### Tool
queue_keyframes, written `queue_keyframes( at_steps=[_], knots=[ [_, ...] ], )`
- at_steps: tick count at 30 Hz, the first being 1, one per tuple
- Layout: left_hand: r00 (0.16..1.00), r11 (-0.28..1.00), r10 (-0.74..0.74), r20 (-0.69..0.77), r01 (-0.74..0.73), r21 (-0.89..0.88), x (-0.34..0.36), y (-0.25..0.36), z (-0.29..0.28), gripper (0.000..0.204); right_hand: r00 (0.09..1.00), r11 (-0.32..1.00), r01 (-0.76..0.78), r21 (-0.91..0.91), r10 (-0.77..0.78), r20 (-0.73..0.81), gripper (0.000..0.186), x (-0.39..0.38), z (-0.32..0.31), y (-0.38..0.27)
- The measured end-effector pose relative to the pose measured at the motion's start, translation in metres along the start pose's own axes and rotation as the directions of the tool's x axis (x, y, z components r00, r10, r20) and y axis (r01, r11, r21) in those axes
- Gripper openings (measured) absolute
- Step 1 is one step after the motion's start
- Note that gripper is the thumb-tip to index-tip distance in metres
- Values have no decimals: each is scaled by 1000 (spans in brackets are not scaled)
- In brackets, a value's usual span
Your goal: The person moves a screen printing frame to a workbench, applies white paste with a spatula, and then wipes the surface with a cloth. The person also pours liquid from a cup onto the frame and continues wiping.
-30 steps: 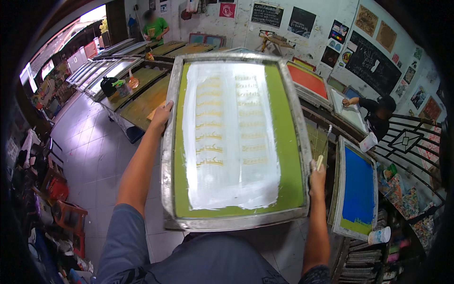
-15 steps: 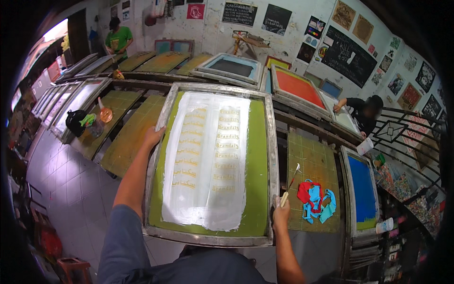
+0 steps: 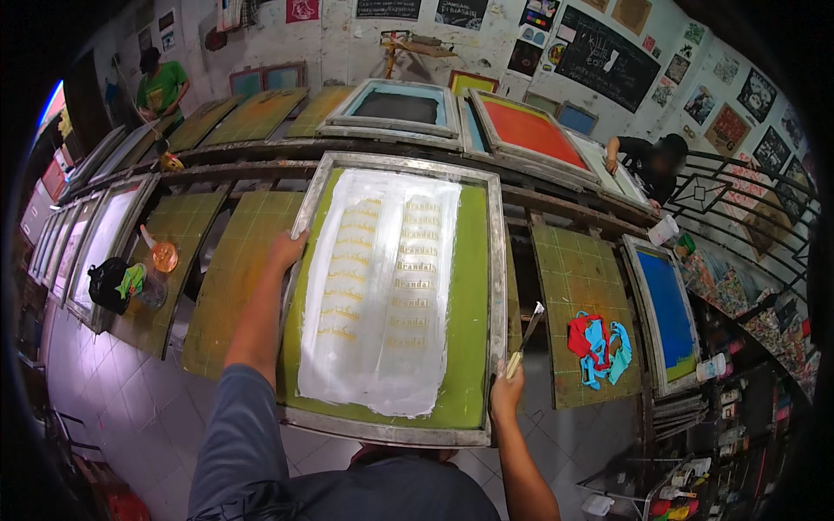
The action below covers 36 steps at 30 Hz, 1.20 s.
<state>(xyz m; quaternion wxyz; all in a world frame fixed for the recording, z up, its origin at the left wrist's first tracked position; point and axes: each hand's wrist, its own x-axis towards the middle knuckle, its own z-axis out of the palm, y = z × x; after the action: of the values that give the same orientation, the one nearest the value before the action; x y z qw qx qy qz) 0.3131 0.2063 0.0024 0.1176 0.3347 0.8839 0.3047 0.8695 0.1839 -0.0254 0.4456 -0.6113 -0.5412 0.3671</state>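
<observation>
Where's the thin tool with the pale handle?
In the head view, right of centre: the tool is in the right hand, beside the silver frame.

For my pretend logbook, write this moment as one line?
left grip: rectangular metal-framed green-and-white screen | right grip: screen edge, thin cream-handled tool | nearby: crumpled red-and-blue cloth
</observation>
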Motion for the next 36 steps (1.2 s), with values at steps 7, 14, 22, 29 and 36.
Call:
queue_keyframes(
  at_steps=[7, 14, 22, 29, 36],
  knots=[
    [1000, 1000, -3, -5, 3, -28, 21, -6, 18, 80, 998, 988, -65, -141, 63, -20, 41, 11, 16, 4],
    [997, 999, -1, 81, 5, -51, 30, 10, 27, 79, 995, 980, -96, -177, 88, -53, 40, 13, 18, -3],
    [1000, 989, -26, 3, 26, -143, 41, -23, 35, 81, 998, 990, -23, -139, 15, -59, 43, 3, 25, -7],
    [999, 993, 1, -43, -6, -119, 60, -38, 14, 80, 999, 993, -43, -111, 45, 15, 41, 11, 53, -12],
    [997, 988, 77, -16, -78, -134, 48, -37, -2, 72, 1000, 986, -11, -169, 11, -4, 45, 22, 63, 13]
  ],
)
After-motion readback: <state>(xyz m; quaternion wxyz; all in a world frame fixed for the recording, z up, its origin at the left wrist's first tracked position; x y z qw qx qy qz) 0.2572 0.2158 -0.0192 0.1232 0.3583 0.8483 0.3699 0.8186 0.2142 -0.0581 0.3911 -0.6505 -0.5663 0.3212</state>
